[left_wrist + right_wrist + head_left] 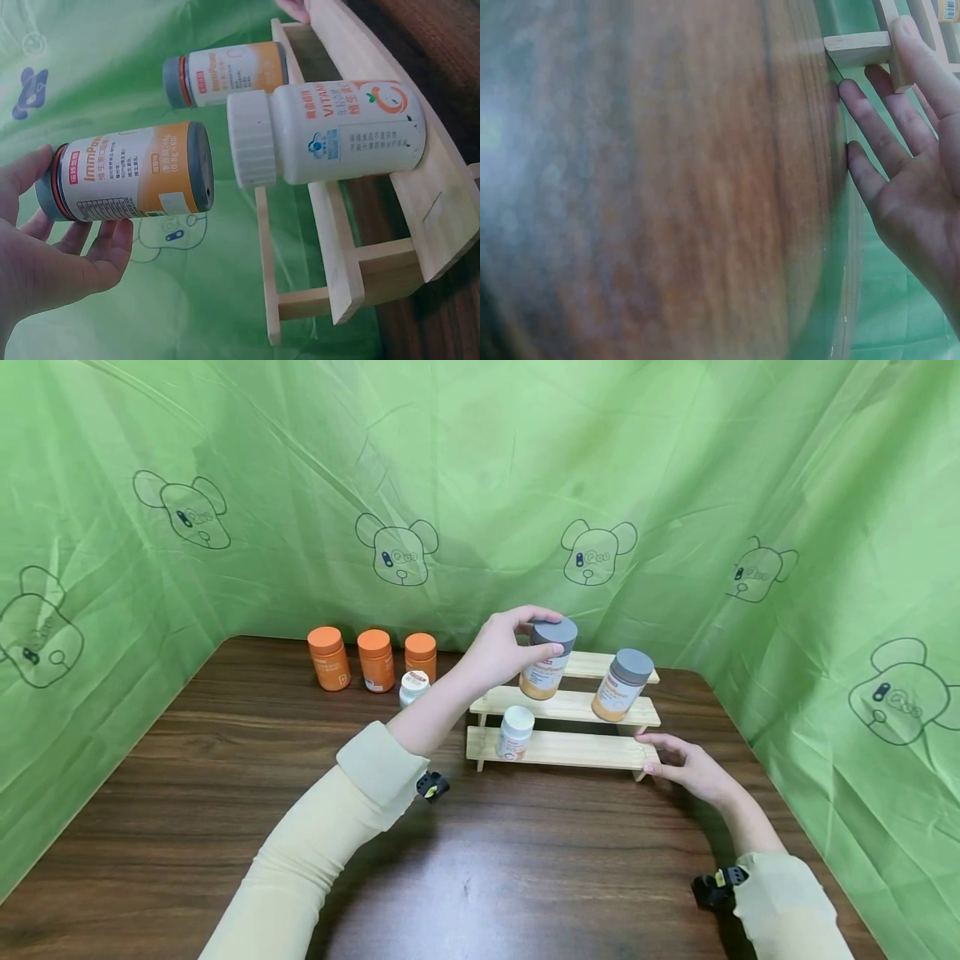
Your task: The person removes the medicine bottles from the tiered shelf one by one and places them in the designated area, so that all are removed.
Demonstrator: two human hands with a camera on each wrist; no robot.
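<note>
My left hand [501,647] grips a grey-lidded vitamin bottle [545,672] around its lid. In the left wrist view the bottle's base shows, held off the wooden tiered rack [442,217]. A second grey-lidded bottle [619,689] stands on the middle step at the right. On the left end of the lowest step sits a white vitamin bottle [516,733]. My right hand [693,770] holds the right end of that lowest step between thumb and fingers; the right wrist view shows the thumb [922,56] against the plank.
Three orange bottles [377,662] stand in a row at the table's back left. Another white bottle [413,687] is in front of them, partly covered by my left forearm. A green curtain [480,460] hangs behind and beside the dark wooden table [480,868].
</note>
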